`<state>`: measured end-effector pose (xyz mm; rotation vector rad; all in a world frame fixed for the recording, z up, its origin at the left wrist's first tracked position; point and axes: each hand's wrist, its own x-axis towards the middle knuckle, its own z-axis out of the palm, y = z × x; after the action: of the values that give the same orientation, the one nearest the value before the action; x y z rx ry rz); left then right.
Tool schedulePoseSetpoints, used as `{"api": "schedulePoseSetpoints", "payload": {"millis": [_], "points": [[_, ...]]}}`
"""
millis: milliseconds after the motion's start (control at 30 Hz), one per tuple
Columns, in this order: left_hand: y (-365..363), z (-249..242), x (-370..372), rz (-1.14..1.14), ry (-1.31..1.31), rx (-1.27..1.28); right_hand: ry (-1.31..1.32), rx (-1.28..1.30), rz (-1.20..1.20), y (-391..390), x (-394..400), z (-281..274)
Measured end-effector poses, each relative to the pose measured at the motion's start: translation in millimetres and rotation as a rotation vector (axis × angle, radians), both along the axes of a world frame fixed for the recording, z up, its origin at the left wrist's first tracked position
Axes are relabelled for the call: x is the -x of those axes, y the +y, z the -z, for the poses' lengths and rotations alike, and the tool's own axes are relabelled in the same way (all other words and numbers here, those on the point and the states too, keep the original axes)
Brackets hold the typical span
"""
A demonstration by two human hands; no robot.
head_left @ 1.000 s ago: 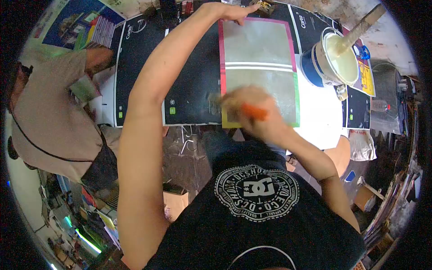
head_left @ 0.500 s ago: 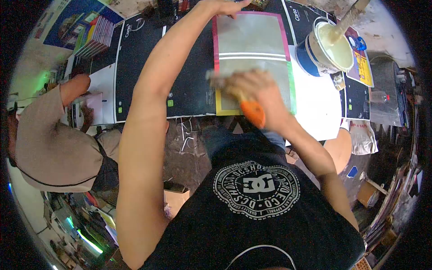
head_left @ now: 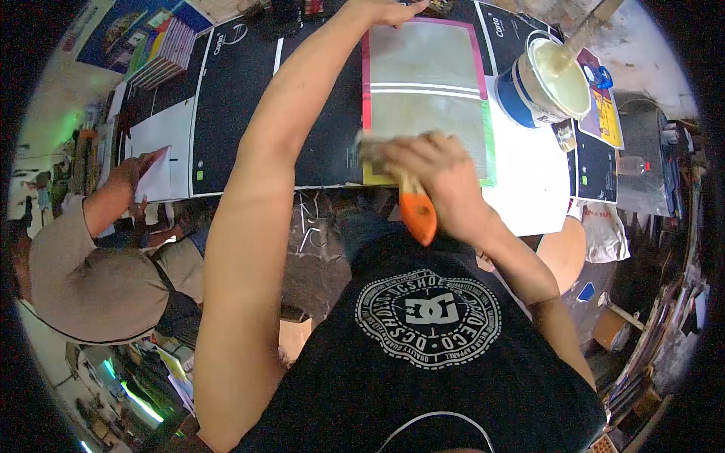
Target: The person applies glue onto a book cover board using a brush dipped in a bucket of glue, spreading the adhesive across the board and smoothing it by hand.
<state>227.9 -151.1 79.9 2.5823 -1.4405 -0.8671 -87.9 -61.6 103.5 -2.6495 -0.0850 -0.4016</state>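
A black short-sleeved T-shirt (head_left: pixel 430 396), lower centre of the frame, carries a round white print (head_left: pixel 430 315), its star-and-letters emblem ringed by "DCSHOECO"; dark legwear (head_left: pixel 370 238) shows above.

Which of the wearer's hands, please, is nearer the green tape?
Right: the right hand is just left of the green tape; the left hand is by the far pink tape.

Black T-shirt (head_left: pixel 317 392): white "DCSHOECO" repeated in ring around "DC" monogram. Black sheeting (head_left: pixel 242 113): white "Carta" marks. White bag (head_left: pixel 609 238): red lettering, unclear.
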Motion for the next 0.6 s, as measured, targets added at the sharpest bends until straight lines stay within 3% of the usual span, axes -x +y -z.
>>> {"api": "schedulePoseSetpoints", "payload": {"millis": [67, 167, 200, 300, 333, 433, 467, 500, 600], "points": [[-8.6, 6.2, -6.7, 0.055, -0.003, -0.008, 0.022, 0.125, 0.076, -5.7, -8.5, 5.4], [-15.5, 17.8, -5.0, 0.015, -0.132, 0.105, 0.127, 0.296, -0.127, 12.7, 13.5, 26.0], [-14.1, 24.3, -2.6, -0.019, -0.189, 0.158, 0.278, 0.295, -0.251, 14.2, 18.8, 4.6], [-24.9, 29.8, -13.6, 0.077, 0.090, 0.058, 0.251, 0.206, -0.252, 12.4, 25.4, -12.6], [-30.1, 26.9, -18.1, 0.094, 0.175, -0.071, 0.171, 0.210, -0.176, 8.7, 20.7, -14.2], [-25.4, 27.6, -13.9, 0.079, 0.105, -0.030, -0.073, 0.192, 0.127, -1.8, -4.3, 2.8], [-25.5, 26.2, -13.1, 0.076, 0.078, -0.016, 0.081, 0.169, 0.117, -2.1, -4.5, 17.8], [-25.1, 23.3, -11.3, 0.074, 0.053, -0.001, 0.029, 0.173, 0.026, 8.7, -2.1, 30.2], [-21.8, 19.5, -6.6, 0.054, 0.028, 0.009, 0.183, 0.154, -0.181, 19.2, 20.5, 12.8]]}}
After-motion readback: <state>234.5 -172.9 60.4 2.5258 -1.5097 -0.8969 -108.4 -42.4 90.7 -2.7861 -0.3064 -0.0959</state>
